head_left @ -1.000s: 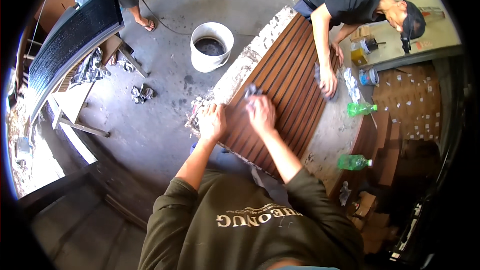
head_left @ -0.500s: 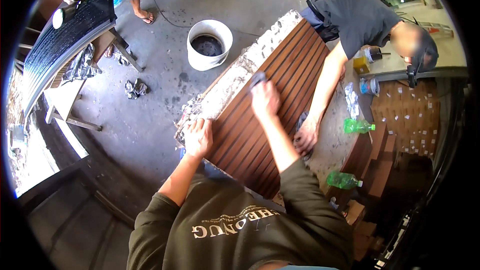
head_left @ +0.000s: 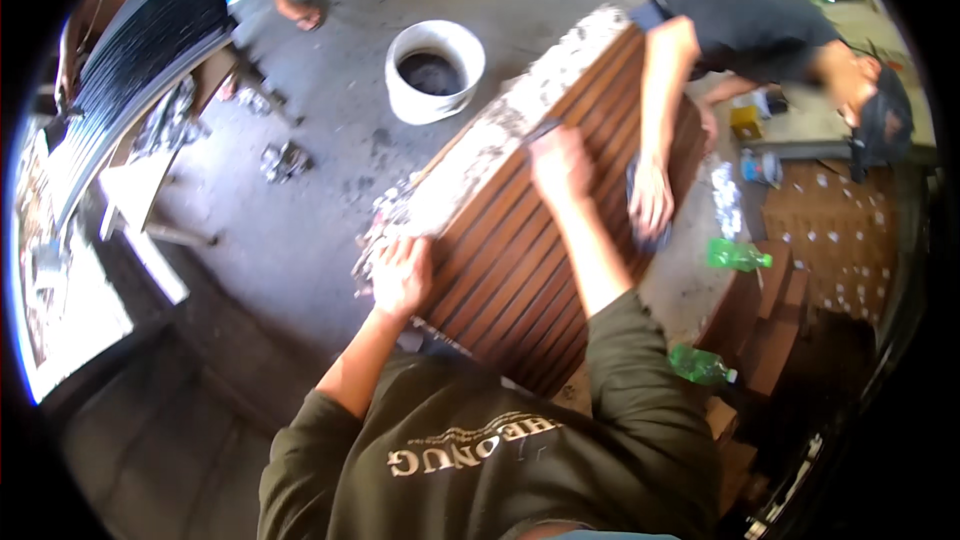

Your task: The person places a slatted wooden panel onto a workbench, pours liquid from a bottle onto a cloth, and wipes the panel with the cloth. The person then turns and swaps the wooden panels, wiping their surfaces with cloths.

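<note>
A reddish-brown slatted wood panel (head_left: pixel 510 270) lies across a support in front of me. My left hand (head_left: pixel 402 272) is closed at the panel's near left corner, its fingers curled over the edge. On the panel's left part, my right hand (head_left: pixel 562 165) presses down a dark cloth (head_left: pixel 541 130); the hand is blurred and covers most of the cloth. To its right a co-worker in a dark shirt leans over the panel. That person's hand (head_left: pixel 653 198) holds another dark cloth (head_left: pixel 634 185) against the slats.
Rough, white-crusted material (head_left: pixel 505 125) runs along the panel's left side. Beyond it a white bucket (head_left: pixel 405 105) with dark contents stands on the floor. Green bottles (head_left: pixel 738 255) lie at the right. Another person stands by a black ribbed panel (head_left: pixel 150 35) at the far left.
The view has shifted a little. My right hand has slid slightly farther along the slats with the cloth. The co-worker's hand and cloth have moved farther up the panel. My left hand stays at the corner.
</note>
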